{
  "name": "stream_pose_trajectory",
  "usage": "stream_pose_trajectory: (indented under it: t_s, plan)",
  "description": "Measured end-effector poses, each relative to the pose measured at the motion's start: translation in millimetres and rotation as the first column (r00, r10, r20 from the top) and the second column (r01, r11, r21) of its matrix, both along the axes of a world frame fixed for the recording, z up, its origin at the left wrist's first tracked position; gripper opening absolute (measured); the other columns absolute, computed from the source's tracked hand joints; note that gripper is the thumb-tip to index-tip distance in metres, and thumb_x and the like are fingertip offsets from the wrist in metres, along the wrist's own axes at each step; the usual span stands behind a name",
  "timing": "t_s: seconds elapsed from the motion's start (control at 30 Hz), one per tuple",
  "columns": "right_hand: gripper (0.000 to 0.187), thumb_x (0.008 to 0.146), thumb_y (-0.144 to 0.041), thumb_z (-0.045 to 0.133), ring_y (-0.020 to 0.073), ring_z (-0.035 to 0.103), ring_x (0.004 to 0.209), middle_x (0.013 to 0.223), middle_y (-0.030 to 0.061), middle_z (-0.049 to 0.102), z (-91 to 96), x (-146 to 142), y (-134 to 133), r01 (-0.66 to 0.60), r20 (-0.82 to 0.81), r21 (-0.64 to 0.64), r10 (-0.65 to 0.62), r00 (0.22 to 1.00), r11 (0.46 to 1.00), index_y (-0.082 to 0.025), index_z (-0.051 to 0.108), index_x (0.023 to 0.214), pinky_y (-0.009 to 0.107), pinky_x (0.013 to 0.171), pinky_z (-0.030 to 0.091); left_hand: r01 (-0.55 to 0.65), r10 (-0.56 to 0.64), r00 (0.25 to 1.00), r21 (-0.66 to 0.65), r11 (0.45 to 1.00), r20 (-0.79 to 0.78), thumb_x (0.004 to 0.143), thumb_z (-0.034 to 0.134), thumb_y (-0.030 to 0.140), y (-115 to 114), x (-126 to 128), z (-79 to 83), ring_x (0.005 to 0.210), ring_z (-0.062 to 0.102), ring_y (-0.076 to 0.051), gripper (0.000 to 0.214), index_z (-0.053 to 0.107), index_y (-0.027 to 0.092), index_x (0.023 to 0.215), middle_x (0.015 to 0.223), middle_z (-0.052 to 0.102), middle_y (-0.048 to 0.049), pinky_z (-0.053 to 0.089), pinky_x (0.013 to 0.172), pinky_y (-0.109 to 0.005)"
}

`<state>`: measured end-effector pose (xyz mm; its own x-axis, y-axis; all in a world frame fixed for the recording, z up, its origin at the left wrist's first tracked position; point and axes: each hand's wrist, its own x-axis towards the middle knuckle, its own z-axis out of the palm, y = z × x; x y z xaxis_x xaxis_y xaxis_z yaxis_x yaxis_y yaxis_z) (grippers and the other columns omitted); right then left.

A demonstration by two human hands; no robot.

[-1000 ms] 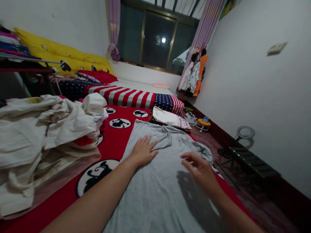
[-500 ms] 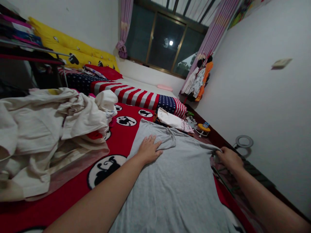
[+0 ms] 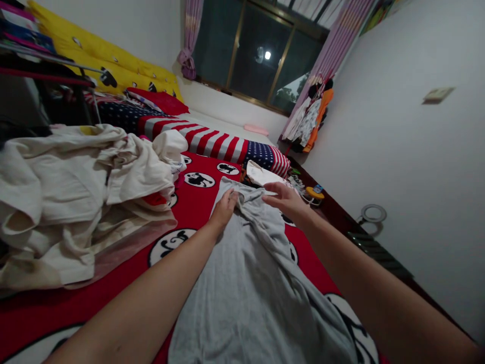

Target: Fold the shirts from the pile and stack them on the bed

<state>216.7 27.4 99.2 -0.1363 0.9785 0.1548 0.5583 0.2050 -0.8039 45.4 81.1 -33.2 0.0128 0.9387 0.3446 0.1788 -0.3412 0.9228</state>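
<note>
A light grey shirt lies lengthwise on the red bedding, its right side folded inward in long creases. My left hand is at the shirt's far end, fingers closed on a bunched fold of the cloth. Just to the right, my right hand hovers at the far edge with thumb and fingers apart and nothing plainly between them. Left of the shirt is a heap of cream-white clothes, partly on a clear plastic sheet.
Red bedding with black-and-white round motifs spreads beneath. Beyond the shirt lies folded white clothing. Further back is a bed with a striped, starred cover. A yellow stool and a ring light stand to the right.
The shirt's right side has been brought inward over its middle, uncovering red bedding. My right hand has moved left from the outer edge and let go. My left hand has turned from flat to gripping.
</note>
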Motion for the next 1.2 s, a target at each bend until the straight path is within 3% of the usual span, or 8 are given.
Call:
stream_pose_trajectory:
  t_s: [0.3,0.5,0.6,0.73,0.83,0.93,1.07,1.2]
  plan:
    - [0.037,0.074,-0.043,0.063,0.0219,0.064,0.084,0.096,0.0083,0.069,-59.9,112,-151,0.212,0.42,-0.145,-0.134,0.897,0.966,-0.018,0.065,0.101,0.032,0.074,0.05,0.047,-0.027,0.988,0.128,0.991,-0.149,0.08,0.061,0.026,-8,0,4.7,0.097,0.062,-0.021,0.053,0.056,0.018,0.132,0.109,0.067,-0.0073,0.047,0.09,-0.03]
    - [0.029,0.064,-0.041,0.07,0.0239,0.062,0.083,0.086,0.0046,0.068,-82.1,118,-224,0.281,0.264,-0.264,-0.211,0.941,0.923,-0.018,0.066,0.081,0.031,0.074,0.049,0.075,-0.033,0.952,0.128,0.989,-0.303,0.08,0.059,0.028,-12,0,6.6,0.087,0.061,-0.02,0.042,0.065,0.02,0.122,0.093,0.066,-0.0055,0.047,0.085,-0.031]
    - [0.032,0.06,-0.045,0.074,0.0244,0.062,0.079,0.079,0.0042,0.067,-83.1,112,-240,0.333,0.024,-0.299,-0.341,0.94,0.894,-0.018,0.064,0.074,0.031,0.07,0.049,0.05,-0.007,0.942,0.118,0.992,-0.337,0.079,0.06,0.03,-10,0,3.9,0.089,0.061,-0.022,0.042,0.067,0.019,0.119,0.097,0.067,-0.0069,0.048,0.086,-0.032]
    - [0.037,0.061,-0.045,0.077,0.0206,0.06,0.068,0.073,0.0031,0.064,-82.2,113,-250,0.363,-0.307,-0.45,-0.523,0.795,0.816,-0.018,0.064,0.083,0.029,0.062,0.048,0.039,0.002,0.937,0.109,0.993,-0.35,0.079,0.061,0.029,-8,-1,1.8,0.104,0.061,-0.025,0.045,0.065,0.016,0.122,0.11,0.068,-0.0104,0.045,0.094,-0.035]
    - [0.031,0.065,-0.044,0.075,0.017,0.057,0.067,0.074,0.0022,0.061,-74.6,113,-253,0.28,-0.416,-0.404,-0.448,0.792,0.871,-0.02,0.061,0.075,0.027,0.062,0.045,0.043,0.0,0.934,0.111,0.993,-0.358,0.078,0.062,0.028,-8,-1,1.6,0.111,0.059,-0.026,0.047,0.064,0.015,0.123,0.117,0.066,-0.0114,0.042,0.099,-0.035]
    - [0.029,0.067,-0.043,0.074,0.0163,0.055,0.072,0.075,0.0011,0.057,-69.2,110,-255,0.113,-0.394,-0.31,-0.236,0.888,0.944,-0.02,0.057,0.072,0.026,0.066,0.045,0.052,-0.013,0.933,0.1,0.994,-0.36,0.078,0.061,0.027,-7,-1,1.1,0.112,0.06,-0.025,0.047,0.063,0.014,0.123,0.119,0.066,-0.0112,0.043,0.099,-0.034]
    - [0.033,0.07,-0.045,0.073,0.0173,0.058,0.076,0.082,0.0017,0.06,-77.2,110,-264,-0.054,-0.282,-0.455,-0.087,0.955,0.889,-0.022,0.06,0.09,0.025,0.065,0.047,0.035,-0.002,0.937,0.088,0.996,-0.349,0.079,0.061,0.028,-6,-1,0.7,0.117,0.057,-0.025,0.05,0.06,0.012,0.126,0.124,0.064,-0.0122,0.041,0.102,-0.034]
    - [0.044,0.064,-0.048,0.077,0.0261,0.063,0.095,0.096,0.007,0.069,-81.8,130,-280,0.188,-0.013,-0.46,-0.218,0.976,0.868,-0.023,0.069,0.099,0.035,0.084,0.052,0.029,-0.003,0.94,0.071,0.997,-0.342,0.079,0.06,0.027,-7,-1,2.3,0.124,0.053,-0.025,0.054,0.056,0.009,0.13,0.131,0.059,-0.0153,0.038,0.105,-0.034]
